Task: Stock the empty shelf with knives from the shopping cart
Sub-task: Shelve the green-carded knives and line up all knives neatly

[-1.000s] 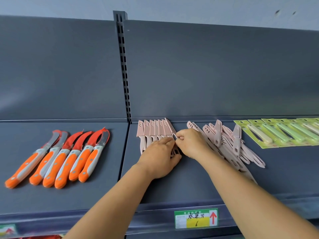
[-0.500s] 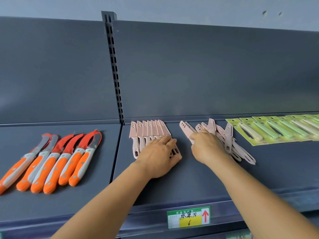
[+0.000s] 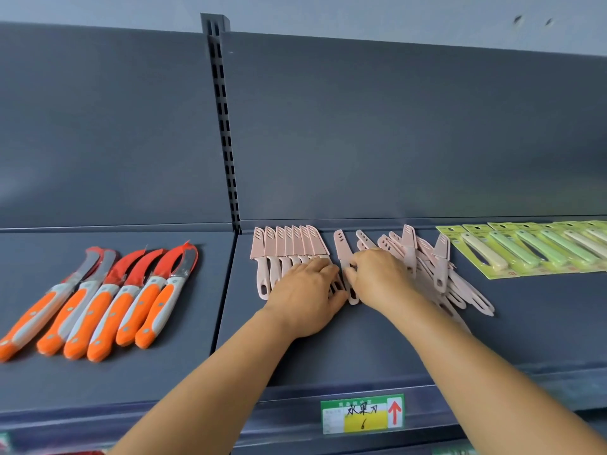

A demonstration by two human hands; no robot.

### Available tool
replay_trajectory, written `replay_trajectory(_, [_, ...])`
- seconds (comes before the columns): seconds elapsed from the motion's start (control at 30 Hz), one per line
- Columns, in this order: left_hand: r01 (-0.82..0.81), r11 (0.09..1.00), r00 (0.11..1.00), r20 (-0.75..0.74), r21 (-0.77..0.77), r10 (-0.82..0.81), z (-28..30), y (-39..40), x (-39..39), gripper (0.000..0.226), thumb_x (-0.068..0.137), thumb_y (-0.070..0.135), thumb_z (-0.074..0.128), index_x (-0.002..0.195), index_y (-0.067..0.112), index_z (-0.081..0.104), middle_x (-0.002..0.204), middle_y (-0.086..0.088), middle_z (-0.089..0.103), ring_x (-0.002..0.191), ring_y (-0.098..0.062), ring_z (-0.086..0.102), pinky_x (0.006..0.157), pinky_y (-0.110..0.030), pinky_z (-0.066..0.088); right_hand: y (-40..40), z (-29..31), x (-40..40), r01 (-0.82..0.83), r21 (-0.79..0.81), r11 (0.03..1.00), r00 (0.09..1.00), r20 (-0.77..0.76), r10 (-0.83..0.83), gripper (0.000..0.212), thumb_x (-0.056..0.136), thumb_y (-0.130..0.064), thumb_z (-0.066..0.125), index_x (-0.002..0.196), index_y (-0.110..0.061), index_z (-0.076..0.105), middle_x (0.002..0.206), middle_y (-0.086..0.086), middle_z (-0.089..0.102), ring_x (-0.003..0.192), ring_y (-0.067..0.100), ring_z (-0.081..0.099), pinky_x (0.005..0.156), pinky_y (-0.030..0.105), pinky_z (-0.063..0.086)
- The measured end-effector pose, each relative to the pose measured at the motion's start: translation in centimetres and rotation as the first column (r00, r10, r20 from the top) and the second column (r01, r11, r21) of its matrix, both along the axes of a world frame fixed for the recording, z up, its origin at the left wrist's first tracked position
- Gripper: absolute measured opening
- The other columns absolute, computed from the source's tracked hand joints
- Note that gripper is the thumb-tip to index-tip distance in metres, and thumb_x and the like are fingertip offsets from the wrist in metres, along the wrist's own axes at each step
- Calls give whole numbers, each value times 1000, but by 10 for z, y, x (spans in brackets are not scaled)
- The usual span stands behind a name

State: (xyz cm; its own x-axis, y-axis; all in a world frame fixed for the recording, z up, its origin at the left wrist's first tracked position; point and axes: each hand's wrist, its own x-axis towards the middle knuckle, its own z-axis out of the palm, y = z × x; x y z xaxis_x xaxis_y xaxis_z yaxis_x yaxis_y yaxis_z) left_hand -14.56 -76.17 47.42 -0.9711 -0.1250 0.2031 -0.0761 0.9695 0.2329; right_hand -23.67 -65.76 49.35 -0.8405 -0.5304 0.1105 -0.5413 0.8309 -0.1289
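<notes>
Several pink sheathed knives stand in a tidy row [image 3: 285,246] on the dark grey shelf [image 3: 525,326], blades pointing at the back panel. My left hand [image 3: 303,298] lies flat on their handles, fingers spread. Just right of the row lies one more pink knife [image 3: 342,254]; my right hand [image 3: 377,277] pinches its handle. A loose heap of pink knives [image 3: 427,261] lies to the right of that hand, partly hidden by my forearm. The shopping cart is out of view.
Several orange-handled curved knives [image 3: 108,307] lie on the left shelf section. Green carded knives [image 3: 525,251] overlap in a row at the far right. A green and yellow price tag [image 3: 361,413] sits on the shelf's front rail. A slotted upright [image 3: 223,126] divides the back panels.
My right hand went right to the loose heap and came back left with one pink knife, now beside the row. My left hand stayed on the row's handles.
</notes>
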Motion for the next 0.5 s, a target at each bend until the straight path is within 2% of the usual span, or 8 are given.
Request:
replay_trajectory(0.1, [-5, 1000, 1000, -10, 21, 5, -2, 0, 0, 39, 95, 41, 45, 125, 18, 52, 134, 6, 46, 117, -19, 46, 96, -25, 30, -2, 0, 1, -17, -67, 998, 997, 77, 22, 25, 93, -36, 50, 100, -18, 65, 101, 4, 57, 95, 25, 57, 67, 28, 37])
replay_trajectory(0.2, [-14, 999, 1000, -15, 37, 14, -2, 0, 1, 37, 94, 41, 46, 121, 17, 54, 131, 7, 48, 114, -20, 47, 94, -25, 31, -3, 1, 2, -21, -104, 994, 991, 128, 34, 21, 91, -36, 51, 91, -21, 66, 88, -1, 52, 87, 23, 56, 64, 27, 37])
replay_trajectory(0.27, [-11, 999, 1000, -16, 34, 12, -2, 1, 1, 37, 94, 41, 46, 122, 17, 54, 130, 7, 48, 114, -20, 47, 94, -24, 30, -3, 3, 2, -22, -101, 995, 990, 139, 36, 16, 89, -31, 54, 76, -25, 60, 94, 2, 55, 82, 22, 52, 64, 27, 37])
replay_trajectory(0.37, [-9, 999, 1000, -23, 31, 10, 0, 2, 2, 38, 95, 40, 45, 124, 17, 53, 132, 5, 48, 116, -19, 46, 94, -23, 28, -4, 7, 3, -17, -80, 997, 986, 162, 30, 26, 84, -17, 55, 61, -25, 47, 108, 5, 53, 83, 24, 52, 61, 27, 37])
replay_trajectory(0.43, [-11, 1000, 1000, -29, 21, 11, 2, 3, 3, 41, 96, 41, 44, 128, 17, 51, 136, 5, 46, 118, -19, 44, 95, -22, 27, -4, 8, 4, -13, -45, 999, 983, 180, 20, 22, 80, -9, 55, 64, -23, 50, 110, 7, 52, 85, 26, 56, 58, 26, 37])
replay_trajectory(0.5, [-14, 1000, 1000, -26, 13, 14, 3, 3, 4, 44, 96, 42, 43, 132, 17, 48, 139, 5, 43, 122, -18, 42, 97, -22, 25, -2, 9, 4, 1, 17, 1000, 987, 160, -4, 16, 80, -4, 54, 82, -20, 59, 113, 10, 52, 94, 27, 56, 65, 26, 40])
